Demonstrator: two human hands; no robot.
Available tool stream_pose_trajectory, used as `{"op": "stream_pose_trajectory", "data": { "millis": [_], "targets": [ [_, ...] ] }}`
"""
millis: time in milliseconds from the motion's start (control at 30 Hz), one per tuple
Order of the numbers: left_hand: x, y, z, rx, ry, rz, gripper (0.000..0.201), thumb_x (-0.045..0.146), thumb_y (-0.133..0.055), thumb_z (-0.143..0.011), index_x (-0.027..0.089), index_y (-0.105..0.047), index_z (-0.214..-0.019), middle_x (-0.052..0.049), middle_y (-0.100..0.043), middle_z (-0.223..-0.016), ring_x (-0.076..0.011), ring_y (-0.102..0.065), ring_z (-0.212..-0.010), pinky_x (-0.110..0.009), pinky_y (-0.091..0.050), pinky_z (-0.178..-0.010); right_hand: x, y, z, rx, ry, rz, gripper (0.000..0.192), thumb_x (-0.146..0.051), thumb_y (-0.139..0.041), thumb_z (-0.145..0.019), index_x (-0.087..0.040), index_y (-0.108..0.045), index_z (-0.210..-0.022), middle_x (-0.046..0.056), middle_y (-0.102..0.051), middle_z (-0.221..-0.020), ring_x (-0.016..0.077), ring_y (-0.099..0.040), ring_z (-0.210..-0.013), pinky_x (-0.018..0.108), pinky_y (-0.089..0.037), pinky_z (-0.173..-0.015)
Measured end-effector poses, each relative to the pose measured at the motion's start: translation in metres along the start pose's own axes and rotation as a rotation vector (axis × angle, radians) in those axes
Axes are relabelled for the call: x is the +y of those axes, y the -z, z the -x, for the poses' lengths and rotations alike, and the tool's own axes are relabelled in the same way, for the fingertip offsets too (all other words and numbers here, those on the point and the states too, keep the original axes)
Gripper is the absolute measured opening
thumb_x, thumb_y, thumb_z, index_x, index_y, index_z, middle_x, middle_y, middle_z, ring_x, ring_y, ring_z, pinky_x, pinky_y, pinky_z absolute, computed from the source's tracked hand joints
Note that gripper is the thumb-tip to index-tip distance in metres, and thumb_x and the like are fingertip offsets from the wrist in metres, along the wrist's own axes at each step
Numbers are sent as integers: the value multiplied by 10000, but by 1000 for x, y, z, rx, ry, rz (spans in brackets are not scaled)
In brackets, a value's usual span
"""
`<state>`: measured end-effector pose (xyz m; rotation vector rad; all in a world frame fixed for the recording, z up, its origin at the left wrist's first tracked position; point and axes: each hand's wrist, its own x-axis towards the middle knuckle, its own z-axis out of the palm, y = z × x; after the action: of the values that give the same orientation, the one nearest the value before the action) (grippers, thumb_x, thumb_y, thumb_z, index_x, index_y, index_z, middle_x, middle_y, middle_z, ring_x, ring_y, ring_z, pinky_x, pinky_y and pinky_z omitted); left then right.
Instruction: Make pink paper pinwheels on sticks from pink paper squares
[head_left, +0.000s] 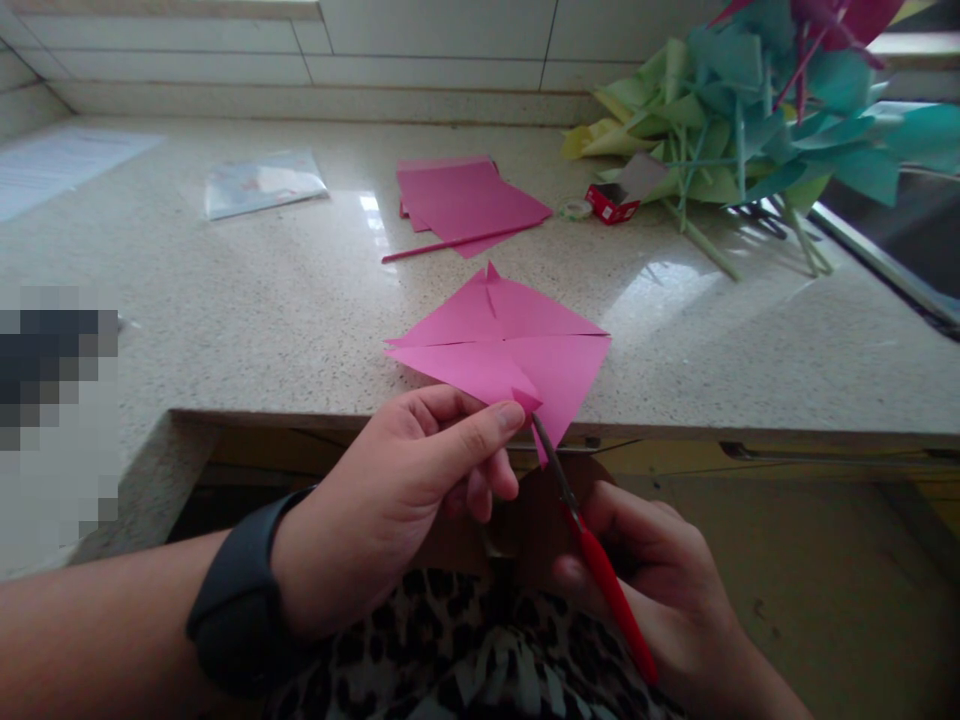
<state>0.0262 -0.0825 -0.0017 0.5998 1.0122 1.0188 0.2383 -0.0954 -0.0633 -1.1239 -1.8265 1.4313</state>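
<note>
Speckled stone counter (262, 300) runs below a tiled wall, and at its front edge a pink paper square (517, 350) is held half over the lip. The left hand (405, 490) pinches the near corner of that square between thumb and forefinger, fingers closed on the paper. The right hand (660, 580) is wrapped around red-handled scissors (592, 550), whose blades reach up into the same corner; whether the blades are parted or closed cannot be told. Slits already run in from the other three corners toward the middle, so the step in hand looks like the last diagonal cut. The next move seems to call for stopping the blades short of the centre while the pinch keeps the sheet taut.

Counted outward: one square being cut, one pair of scissors, one pink rolled stick (457, 243) lying beside one stack of pink sheets (465, 195), one small red box (611, 203), one roll of tape (575, 209), one clear packet (262, 182). At far right lies a heap of green and teal paper pinwheels (750, 110), too tangled to count.
</note>
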Motion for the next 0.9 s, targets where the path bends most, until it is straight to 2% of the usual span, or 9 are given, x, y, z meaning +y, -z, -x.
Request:
{"op": "stream_pose_trajectory", "data": {
  "millis": [367,900],
  "targets": [
    [-1,1,0,30,-11,-41,240,358,-767,-868,159,-666,-780,51,-650,-572,-25,-504,-466,-104,-380,-454,1,-1,0,5,-20,4,366,-457,-691,-878,-203,-497,-701,-15,-527,-648,117,-429,-570,269,-318,-524],
    [-3,2,0,45,-14,-82,266,396,-763,-860,166,-657,-779,44,-634,-576,-43,-489,-473,-143,-367,-466,0,-1,-1,15,-4,13,365,-441,-684,-887,-205,-489,-689,-25,-500,-612,111,-412,-549,267,-307,-504]
  ]
}}
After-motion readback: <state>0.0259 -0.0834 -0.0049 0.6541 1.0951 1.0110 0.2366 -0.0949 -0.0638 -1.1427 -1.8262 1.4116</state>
